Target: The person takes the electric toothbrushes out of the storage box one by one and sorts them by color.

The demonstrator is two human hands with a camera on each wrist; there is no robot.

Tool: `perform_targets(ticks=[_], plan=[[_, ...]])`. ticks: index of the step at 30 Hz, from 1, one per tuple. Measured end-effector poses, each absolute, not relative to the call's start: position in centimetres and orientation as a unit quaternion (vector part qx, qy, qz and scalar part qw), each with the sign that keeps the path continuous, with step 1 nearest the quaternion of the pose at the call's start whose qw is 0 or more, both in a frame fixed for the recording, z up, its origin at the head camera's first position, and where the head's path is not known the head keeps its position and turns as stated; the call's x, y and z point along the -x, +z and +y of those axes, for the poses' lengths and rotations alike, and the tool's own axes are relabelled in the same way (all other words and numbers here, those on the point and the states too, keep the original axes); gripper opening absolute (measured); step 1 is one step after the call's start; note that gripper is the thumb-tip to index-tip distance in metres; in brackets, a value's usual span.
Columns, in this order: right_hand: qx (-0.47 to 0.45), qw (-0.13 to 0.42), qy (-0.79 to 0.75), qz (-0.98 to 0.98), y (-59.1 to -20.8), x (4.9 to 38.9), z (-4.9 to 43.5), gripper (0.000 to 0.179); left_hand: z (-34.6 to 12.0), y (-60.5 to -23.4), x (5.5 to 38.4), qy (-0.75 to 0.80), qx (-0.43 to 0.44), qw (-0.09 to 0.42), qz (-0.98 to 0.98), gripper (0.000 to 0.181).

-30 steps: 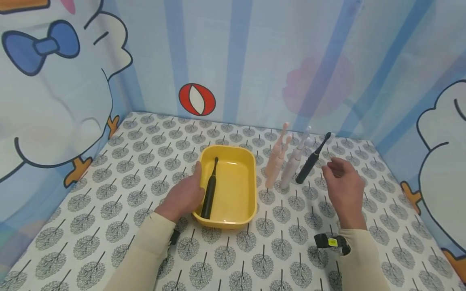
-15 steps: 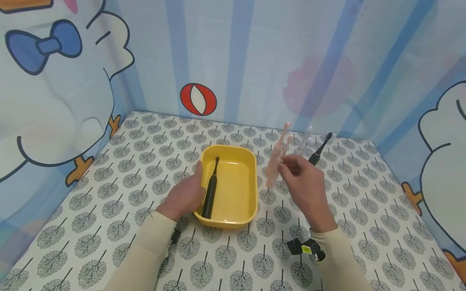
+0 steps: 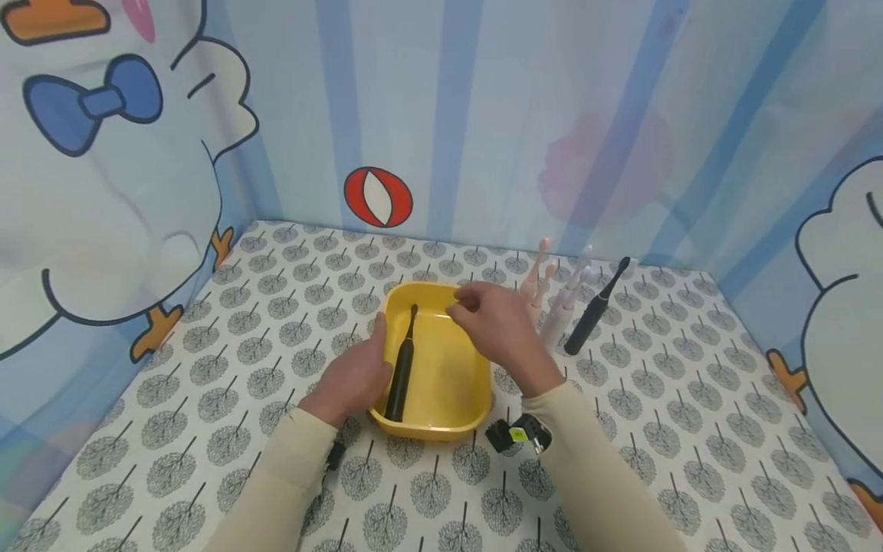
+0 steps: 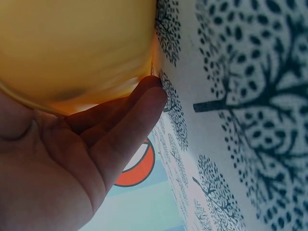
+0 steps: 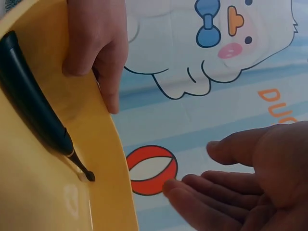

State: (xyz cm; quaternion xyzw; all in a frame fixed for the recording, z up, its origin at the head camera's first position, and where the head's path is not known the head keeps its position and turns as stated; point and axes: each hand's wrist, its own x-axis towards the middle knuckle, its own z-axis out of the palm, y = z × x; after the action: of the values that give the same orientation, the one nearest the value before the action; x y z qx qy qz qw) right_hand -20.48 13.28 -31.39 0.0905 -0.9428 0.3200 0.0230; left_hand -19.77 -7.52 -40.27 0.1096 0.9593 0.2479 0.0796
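Note:
My left hand [image 3: 352,376] grips the left wall of a yellow tray [image 3: 448,376], thumb over the rim and fingers along the outside, as the left wrist view shows. Inside the tray, along that wall, lies a black electric toothbrush [image 3: 401,376] with its brush head toward the back. Over the tray's back right part hovers my right hand [image 3: 497,322]. The right wrist view shows this right hand [image 5: 240,183] holding nothing, its thumb apart from its loosely bent fingers.
Right of the tray is a group of electric toothbrushes: pink ones [image 3: 534,287] partly behind my right hand, pale white ones [image 3: 557,318] and a black one [image 3: 589,322] at the far right. They appear to stand upright. A printed curtain [image 3: 507,123] rises behind the patterned tablecloth [image 3: 228,414].
My right hand has moved left from beside the black toothbrush, past the pink and white toothbrushes, to above the tray. The left hand and tray have stayed in place.

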Motion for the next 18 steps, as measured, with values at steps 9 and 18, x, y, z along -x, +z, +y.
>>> perform_targets(ticks=[9, 18], plan=[[-0.090, -0.080, 0.282, -0.952, -32.2, 22.4, 10.4, 0.024, -7.5, -40.3, 19.7, 0.245, -0.113, 0.077, 0.960, 0.078], [-0.084, -0.122, 0.276, -0.950, -34.3, 23.1, 8.9, 0.044, -7.6, -40.3, 19.6, 0.238, -0.130, 0.063, 0.961, 0.078]])
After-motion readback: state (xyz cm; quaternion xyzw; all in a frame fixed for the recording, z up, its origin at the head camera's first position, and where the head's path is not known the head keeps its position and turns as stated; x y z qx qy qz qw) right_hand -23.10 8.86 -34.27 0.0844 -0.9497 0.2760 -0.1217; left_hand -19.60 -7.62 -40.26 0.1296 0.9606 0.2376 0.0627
